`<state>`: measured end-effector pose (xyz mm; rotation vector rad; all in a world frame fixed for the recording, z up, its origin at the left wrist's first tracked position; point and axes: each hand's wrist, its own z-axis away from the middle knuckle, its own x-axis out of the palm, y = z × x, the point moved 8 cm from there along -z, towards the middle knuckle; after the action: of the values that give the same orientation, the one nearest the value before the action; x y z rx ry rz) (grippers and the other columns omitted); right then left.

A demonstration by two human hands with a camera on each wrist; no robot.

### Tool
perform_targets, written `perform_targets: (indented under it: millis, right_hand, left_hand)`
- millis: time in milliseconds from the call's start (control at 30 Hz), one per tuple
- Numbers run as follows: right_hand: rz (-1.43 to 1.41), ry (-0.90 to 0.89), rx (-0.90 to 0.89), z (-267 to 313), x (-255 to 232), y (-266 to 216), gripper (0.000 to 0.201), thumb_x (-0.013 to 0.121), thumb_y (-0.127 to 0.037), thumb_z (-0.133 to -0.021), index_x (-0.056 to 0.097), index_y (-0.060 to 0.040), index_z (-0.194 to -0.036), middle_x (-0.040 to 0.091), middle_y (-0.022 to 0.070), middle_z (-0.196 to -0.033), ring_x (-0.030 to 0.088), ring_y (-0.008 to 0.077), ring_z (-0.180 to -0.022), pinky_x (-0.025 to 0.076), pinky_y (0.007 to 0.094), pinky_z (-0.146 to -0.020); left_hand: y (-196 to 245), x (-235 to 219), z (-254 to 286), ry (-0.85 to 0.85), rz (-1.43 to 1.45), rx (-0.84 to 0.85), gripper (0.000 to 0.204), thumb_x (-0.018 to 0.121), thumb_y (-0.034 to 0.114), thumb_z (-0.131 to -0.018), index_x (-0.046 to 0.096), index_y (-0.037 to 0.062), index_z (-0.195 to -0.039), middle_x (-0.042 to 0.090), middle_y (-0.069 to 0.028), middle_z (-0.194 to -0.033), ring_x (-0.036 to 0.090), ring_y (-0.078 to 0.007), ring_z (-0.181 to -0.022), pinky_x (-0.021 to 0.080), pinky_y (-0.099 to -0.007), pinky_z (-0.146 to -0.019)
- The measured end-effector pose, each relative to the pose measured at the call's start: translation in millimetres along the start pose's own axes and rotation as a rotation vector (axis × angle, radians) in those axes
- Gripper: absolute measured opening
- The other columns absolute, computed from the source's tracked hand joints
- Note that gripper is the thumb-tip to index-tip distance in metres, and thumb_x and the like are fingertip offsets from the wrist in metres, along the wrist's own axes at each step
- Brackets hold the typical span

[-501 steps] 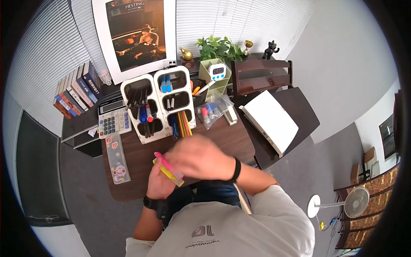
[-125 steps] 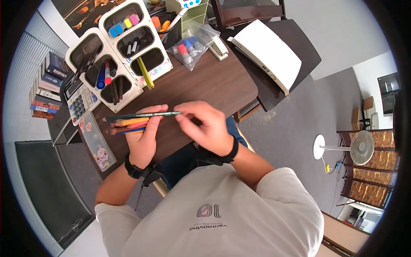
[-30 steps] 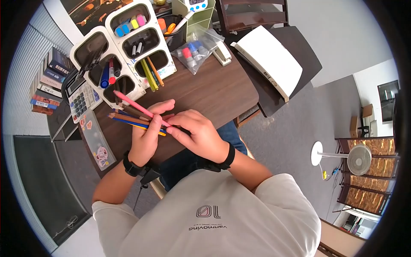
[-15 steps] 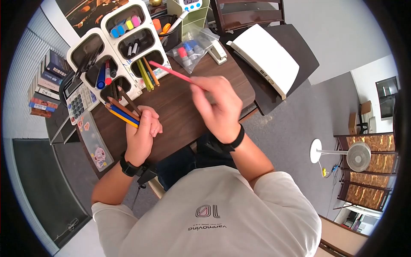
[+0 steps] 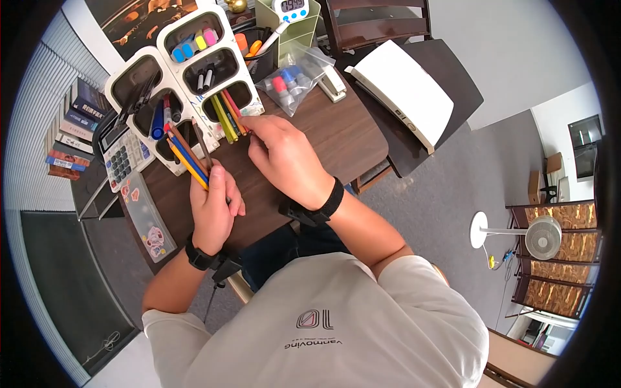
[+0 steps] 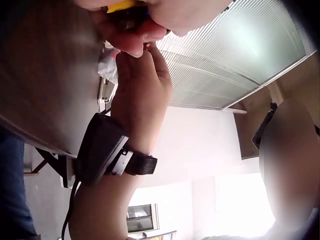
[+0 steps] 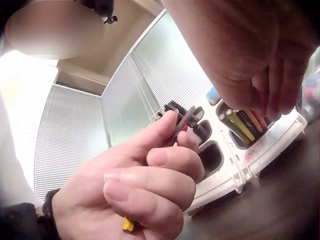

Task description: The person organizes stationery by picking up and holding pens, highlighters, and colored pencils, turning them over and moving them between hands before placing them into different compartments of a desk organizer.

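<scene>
It's an office or a study, no telling which: a calculator (image 5: 121, 161), a stapler (image 5: 333, 85) and a white pen organiser (image 5: 178, 81) crowd in at the brown worktop (image 5: 323, 136), books (image 5: 87, 103) line up beyond, slatted blinds (image 5: 29, 136) hang left, and over right stand a fan (image 5: 543, 238) and folding screen (image 5: 579, 227).

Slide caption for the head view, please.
The left hand holds several pencils while the right hand is at other pencils in the white organizer.

Our brown desk (image 5: 343, 139) has bright colours.
We see blue, yellow and brown pencils (image 5: 189, 161), a white pen box (image 5: 175, 73) and a black wristband (image 5: 334, 198).
</scene>
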<state>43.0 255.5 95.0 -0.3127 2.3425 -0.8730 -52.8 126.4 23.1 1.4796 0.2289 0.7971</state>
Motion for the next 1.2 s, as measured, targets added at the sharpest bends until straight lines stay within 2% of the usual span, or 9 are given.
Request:
perform_targets:
  millis: [233,333,433,533,600,800,1033,1100,1200]
  right_hand:
    - [0.109,0.063,0.023,10,-25,-20,0.033,0.068,0.000,-0.087,0.066,-0.0044,-0.120,0.070,0.0161,-0.100,0.067,0.0385,-0.095,0.055,0.0460,-0.084]
    - [-0.025,-0.006,0.055,37,-25,-22,0.020,0.073,-0.007,-0.089,0.069,-0.0053,-0.108,0.069,0.0120,-0.092,0.068,0.0338,-0.086,0.055,0.0431,-0.077]
    - [-0.199,-0.148,0.236,65,-5,-17,0.017,0.079,-0.014,-0.089,0.070,-0.0062,-0.100,0.069,0.0093,-0.086,0.068,0.0307,-0.080,0.056,0.0407,-0.072]
    - [-0.227,-0.106,0.212,71,0,-23,0.018,0.080,-0.015,-0.090,0.071,-0.0060,-0.102,0.070,0.0094,-0.086,0.069,0.0310,-0.081,0.056,0.0411,-0.072]
    - [-0.157,-0.136,0.057,72,5,-30,0.021,0.080,-0.016,-0.090,0.070,-0.0054,-0.106,0.071,0.0106,-0.087,0.070,0.0309,-0.083,0.057,0.0413,-0.074]
    - [-0.375,-0.264,0.306,81,17,-16,0.023,0.077,-0.010,-0.090,0.070,-0.0045,-0.111,0.073,0.0109,-0.091,0.071,0.0302,-0.084,0.057,0.0403,-0.074]
    - [-0.319,-0.244,0.239,78,14,-18,0.025,0.077,-0.007,-0.090,0.068,-0.0035,-0.112,0.072,0.0117,-0.092,0.070,0.0280,-0.082,0.056,0.0376,-0.071]
    - [-0.390,-0.273,0.307,80,12,-12,0.027,0.078,-0.006,-0.093,0.071,-0.0039,-0.119,0.074,0.0087,-0.098,0.070,0.0194,-0.082,0.054,0.0332,-0.069]
    - [-0.398,-0.248,0.301,79,3,-10,0.024,0.076,-0.004,-0.093,0.071,-0.0031,-0.116,0.071,0.0115,-0.098,0.066,0.0251,-0.079,0.054,0.0349,-0.070]
  left_hand:
    - [-1,1,0,-0.116,0.074,0.001,0.019,0.046,0.027,-0.114,0.047,0.0092,-0.107,0.047,-0.0006,-0.073,0.044,-0.0102,-0.049,0.047,-0.0299,-0.049]
    - [-2,2,-3,-0.140,0.216,0.058,0.024,0.043,0.030,-0.114,0.048,0.0096,-0.103,0.046,-0.0018,-0.072,0.049,-0.0141,-0.056,0.051,-0.0335,-0.057]
    - [0,5,-6,-0.205,0.231,0.126,0.029,0.040,0.033,-0.115,0.049,0.0086,-0.101,0.050,-0.0048,-0.079,0.055,-0.0179,-0.073,0.052,-0.0372,-0.073]
    - [-3,0,-6,-0.186,0.219,0.195,0.029,0.040,0.031,-0.115,0.051,0.0063,-0.103,0.054,-0.0078,-0.092,0.057,-0.0193,-0.091,0.050,-0.0384,-0.088]
    - [-2,1,-3,-0.203,0.201,0.194,0.032,0.040,0.030,-0.115,0.055,0.0036,-0.106,0.057,-0.0106,-0.106,0.057,-0.0204,-0.103,0.047,-0.0390,-0.099]
    - [2,9,2,-0.284,0.117,0.226,0.032,0.041,0.027,-0.116,0.059,0.0011,-0.110,0.063,-0.0142,-0.117,0.061,-0.0207,-0.108,0.050,-0.0389,-0.101]
    - [2,15,8,-0.408,0.037,0.251,0.037,0.044,0.028,-0.115,0.062,-0.0035,-0.124,0.067,-0.0195,-0.127,0.066,-0.0249,-0.116,0.054,-0.0386,-0.101]
    - [3,18,8,-0.413,0.027,0.287,0.043,0.045,0.030,-0.115,0.057,-0.0056,-0.137,0.065,-0.0223,-0.137,0.066,-0.0272,-0.121,0.054,-0.0410,-0.104]
    - [3,18,9,-0.420,0.067,0.265,0.048,0.045,0.032,-0.115,0.053,-0.0058,-0.144,0.063,-0.0230,-0.141,0.066,-0.0288,-0.124,0.055,-0.0433,-0.106]
